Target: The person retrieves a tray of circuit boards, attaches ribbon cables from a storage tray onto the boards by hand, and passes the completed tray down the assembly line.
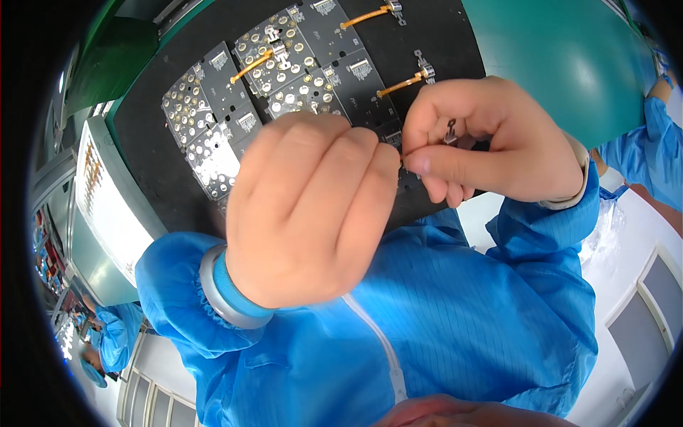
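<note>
My left hand (313,206) is closed over the circuit boards, its back toward me and its fingertips hidden. My right hand (498,142) curls beside it, thumb and forefinger pinched close to the left fingertips. Within the right hand's curl shows the small metal end (450,132) of a flex cable like those on the boards; its strip is mostly covered by the fingers. Just beyond the hands lies a dark circuit board panel (356,89) with round metal pads. An orange flex cable (400,86) with a metal end sticks out from its right edge.
Another board panel (206,82) lies to the left, and a second flex cable (257,65) rests across the boards. A third flex cable (366,17) is at the far edge. All sit on a black mat (452,43) over a green surface (562,71). A white tray (114,199) stands left.
</note>
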Demonstrator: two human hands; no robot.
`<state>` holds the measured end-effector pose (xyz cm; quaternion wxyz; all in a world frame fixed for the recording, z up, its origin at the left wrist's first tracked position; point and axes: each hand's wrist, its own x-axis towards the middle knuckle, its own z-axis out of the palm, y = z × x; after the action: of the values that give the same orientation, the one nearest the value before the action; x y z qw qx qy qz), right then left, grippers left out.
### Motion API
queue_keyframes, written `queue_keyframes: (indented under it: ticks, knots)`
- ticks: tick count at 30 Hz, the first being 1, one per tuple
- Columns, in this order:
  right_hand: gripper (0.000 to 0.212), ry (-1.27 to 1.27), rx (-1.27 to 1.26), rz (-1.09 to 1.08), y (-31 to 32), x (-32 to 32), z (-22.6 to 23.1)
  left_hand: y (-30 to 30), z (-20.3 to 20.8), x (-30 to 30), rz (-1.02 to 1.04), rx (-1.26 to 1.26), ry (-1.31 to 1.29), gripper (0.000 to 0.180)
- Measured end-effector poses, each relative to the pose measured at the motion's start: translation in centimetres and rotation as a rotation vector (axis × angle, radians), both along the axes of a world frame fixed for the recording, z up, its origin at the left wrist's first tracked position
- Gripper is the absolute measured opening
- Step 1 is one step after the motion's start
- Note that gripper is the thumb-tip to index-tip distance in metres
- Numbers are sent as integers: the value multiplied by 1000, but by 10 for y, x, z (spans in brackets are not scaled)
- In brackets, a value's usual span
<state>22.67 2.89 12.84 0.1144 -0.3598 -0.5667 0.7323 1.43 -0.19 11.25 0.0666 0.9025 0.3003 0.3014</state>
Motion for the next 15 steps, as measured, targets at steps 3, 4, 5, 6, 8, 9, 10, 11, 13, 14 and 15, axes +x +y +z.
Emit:
queue_keyframes:
  ticks: [3, 4, 5, 6, 8, 9, 10, 11, 13, 14, 15]
  knots:
    - [5, -23, 32, 50, -2, 0, -7, -11, -3, 2, 55, -30, 79, 32]
    - [5, -30, 34, 36, -5, 4, -4, -11, -2, 4, 41, -28, 72, 32]
    - [5, -48, 13, -1, -7, 8, -1, -10, -1, 4, 30, -42, 64, 32]
    - [6, -66, -9, -38, -9, 12, 1, -10, 0, 4, 19, -56, 56, 32]
    - [10, -138, 6, -33, -7, 12, -2, -16, -1, 3, 3, -130, 43, 31]
    - [15, -213, 22, -36, -6, 11, -4, -20, -1, 2, -22, -202, 26, 29]
    - [15, -215, 20, -41, -6, 10, -6, -23, 0, 2, -27, -204, 25, 29]
    - [16, -249, 51, -19, -5, 10, -8, -26, 1, 3, -70, -251, 32, 28]
    - [18, -286, 79, 2, -4, 8, -11, -27, 4, 1, -128, -313, 62, 27]
    - [18, -294, 96, 12, -4, 8, -11, -27, 2, 0, -129, -316, 61, 27]
    - [19, -301, 114, 21, -4, 8, -12, -28, -2, -2, -92, -267, 64, 26]
